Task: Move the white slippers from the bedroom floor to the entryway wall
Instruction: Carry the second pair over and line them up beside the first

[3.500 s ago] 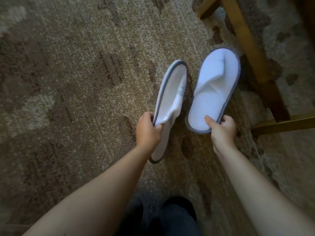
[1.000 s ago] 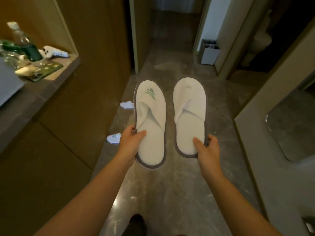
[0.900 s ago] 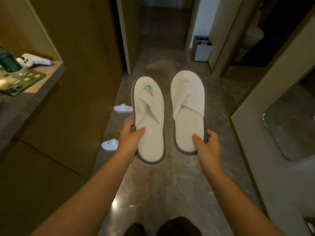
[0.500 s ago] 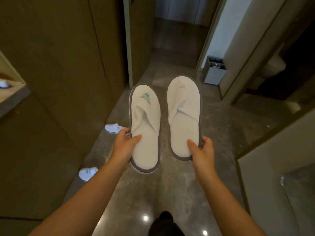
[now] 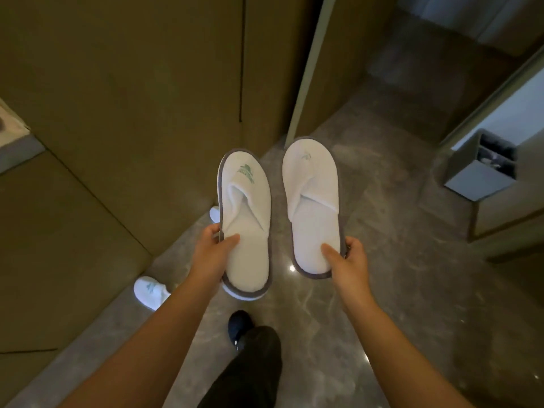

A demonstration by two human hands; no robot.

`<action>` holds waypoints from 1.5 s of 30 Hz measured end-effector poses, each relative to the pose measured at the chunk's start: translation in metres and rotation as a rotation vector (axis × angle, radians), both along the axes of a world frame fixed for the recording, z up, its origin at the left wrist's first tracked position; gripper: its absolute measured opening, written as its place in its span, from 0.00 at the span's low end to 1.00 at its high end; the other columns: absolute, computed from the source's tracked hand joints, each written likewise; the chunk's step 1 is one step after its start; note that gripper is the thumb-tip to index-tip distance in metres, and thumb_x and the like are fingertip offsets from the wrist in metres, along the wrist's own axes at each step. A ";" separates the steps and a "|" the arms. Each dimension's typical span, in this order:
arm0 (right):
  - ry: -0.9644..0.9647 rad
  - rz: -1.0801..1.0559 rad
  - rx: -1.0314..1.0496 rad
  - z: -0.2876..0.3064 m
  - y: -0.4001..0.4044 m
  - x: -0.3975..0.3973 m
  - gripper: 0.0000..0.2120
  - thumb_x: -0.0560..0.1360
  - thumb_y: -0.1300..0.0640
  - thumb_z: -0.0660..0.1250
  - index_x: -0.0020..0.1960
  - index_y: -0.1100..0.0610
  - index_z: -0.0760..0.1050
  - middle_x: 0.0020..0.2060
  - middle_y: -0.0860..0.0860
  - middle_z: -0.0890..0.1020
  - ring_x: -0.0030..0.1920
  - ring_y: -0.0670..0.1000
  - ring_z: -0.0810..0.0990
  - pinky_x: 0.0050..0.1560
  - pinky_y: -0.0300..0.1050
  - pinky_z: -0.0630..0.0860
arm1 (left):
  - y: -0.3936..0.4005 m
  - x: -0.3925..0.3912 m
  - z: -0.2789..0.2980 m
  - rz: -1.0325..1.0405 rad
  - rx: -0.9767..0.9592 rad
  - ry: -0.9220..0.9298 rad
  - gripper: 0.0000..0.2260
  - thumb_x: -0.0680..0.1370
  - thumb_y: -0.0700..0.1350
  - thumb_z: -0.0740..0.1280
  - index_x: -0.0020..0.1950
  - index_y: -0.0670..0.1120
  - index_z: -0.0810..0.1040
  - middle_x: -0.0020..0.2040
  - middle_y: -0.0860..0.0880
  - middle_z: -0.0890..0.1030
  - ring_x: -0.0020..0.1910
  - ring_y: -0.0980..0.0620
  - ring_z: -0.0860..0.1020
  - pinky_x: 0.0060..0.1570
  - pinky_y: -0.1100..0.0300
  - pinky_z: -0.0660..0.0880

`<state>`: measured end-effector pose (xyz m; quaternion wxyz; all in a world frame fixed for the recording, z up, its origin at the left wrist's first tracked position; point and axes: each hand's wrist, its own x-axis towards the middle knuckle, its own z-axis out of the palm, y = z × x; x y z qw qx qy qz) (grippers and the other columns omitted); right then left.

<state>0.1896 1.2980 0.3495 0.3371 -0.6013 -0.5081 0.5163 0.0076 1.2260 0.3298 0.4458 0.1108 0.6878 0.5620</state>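
I hold two white slippers with grey edging out in front of me, soles down, toes pointing away. My left hand (image 5: 210, 254) grips the heel side of the left slipper (image 5: 245, 222), which has a green logo on its toe. My right hand (image 5: 348, 263) pinches the heel of the right slipper (image 5: 312, 201). Both are in the air above a glossy grey stone floor (image 5: 382, 290), side by side and not touching.
Brown wooden wall panels (image 5: 132, 98) run along the left. Another white slipper (image 5: 150, 291) lies on the floor at their base, with a second one (image 5: 214, 214) partly hidden behind the left slipper. A grey bin (image 5: 477, 172) stands at right. My dark shoe (image 5: 240, 323) steps forward.
I have walked from the carpeted bedroom onto the stone hallway floor, carrying both slippers. The floor slippers on the left have come closer and the counter has slid out of view.
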 end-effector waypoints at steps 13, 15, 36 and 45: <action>-0.141 0.430 -0.210 -0.127 0.186 -0.128 0.18 0.71 0.63 0.65 0.58 0.66 0.67 0.50 0.58 0.75 0.51 0.57 0.75 0.39 0.39 0.72 | 0.108 -0.091 -0.107 0.341 -0.252 -0.079 0.13 0.71 0.35 0.65 0.55 0.38 0.73 0.54 0.37 0.78 0.52 0.39 0.76 0.50 0.48 0.74; -0.172 0.512 -0.239 -0.164 0.202 -0.148 0.17 0.71 0.64 0.65 0.57 0.67 0.68 0.49 0.58 0.75 0.50 0.57 0.75 0.41 0.43 0.72 | 0.110 -0.097 -0.135 0.424 -0.281 -0.105 0.13 0.71 0.35 0.65 0.55 0.37 0.72 0.54 0.36 0.78 0.54 0.38 0.76 0.53 0.45 0.74; -0.290 0.738 -0.322 -0.667 0.215 -0.232 0.15 0.69 0.64 0.67 0.54 0.63 0.69 0.49 0.57 0.75 0.50 0.54 0.74 0.47 0.46 0.72 | 0.097 -0.136 -0.615 0.654 -0.404 -0.088 0.11 0.72 0.39 0.65 0.55 0.43 0.74 0.50 0.42 0.79 0.49 0.44 0.78 0.51 0.46 0.76; -0.422 0.851 -0.072 -0.738 0.216 -0.274 0.26 0.66 0.63 0.71 0.61 0.65 0.68 0.60 0.62 0.76 0.61 0.61 0.73 0.63 0.56 0.71 | 0.068 -0.171 -0.695 0.704 -0.293 -0.078 0.07 0.72 0.38 0.66 0.46 0.49 0.74 0.44 0.44 0.80 0.45 0.45 0.78 0.42 0.52 0.75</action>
